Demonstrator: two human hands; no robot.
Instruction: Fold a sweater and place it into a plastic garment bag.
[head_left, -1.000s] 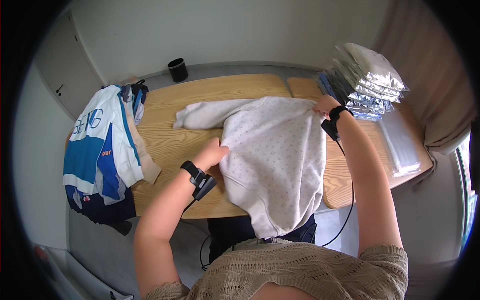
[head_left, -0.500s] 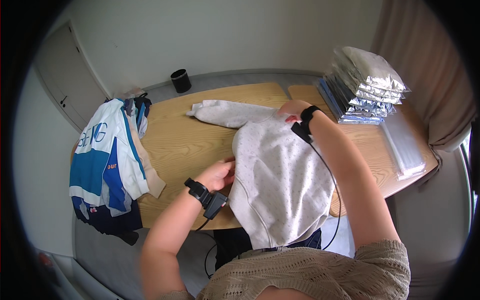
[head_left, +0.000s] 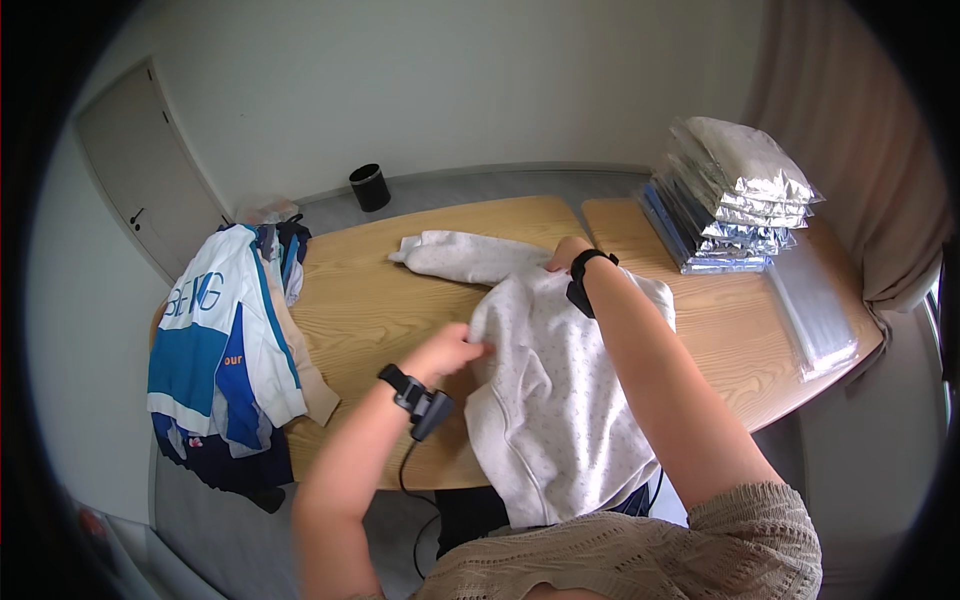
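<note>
A pale, finely speckled sweatshirt [head_left: 560, 390] lies on the wooden table [head_left: 350, 300], its lower part hanging over the near edge against my body. One sleeve [head_left: 465, 257] stretches out to the left; the other is not clearly seen. My left hand [head_left: 445, 352] is closed at the left side of the body, pinching the fabric, slightly blurred. Up at the shoulder, where the sleeve joins, my right hand [head_left: 570, 254] grips the cloth; its fingertips are partly hidden. Each wrist wears a black strap with a small device.
A heap of clothes [head_left: 225, 330] hangs over the table's left end. At the back right stands a stack of bagged, folded garments [head_left: 735, 200], with flat clear plastic bags [head_left: 815, 310] beside it. A black bin [head_left: 370, 188] stands on the floor beyond the table.
My right hand has shifted left along the shoulder and closed on the cloth. The left hand has moved up the side, and the fabric there is pulled into new folds. The view has tilted slightly.
</note>
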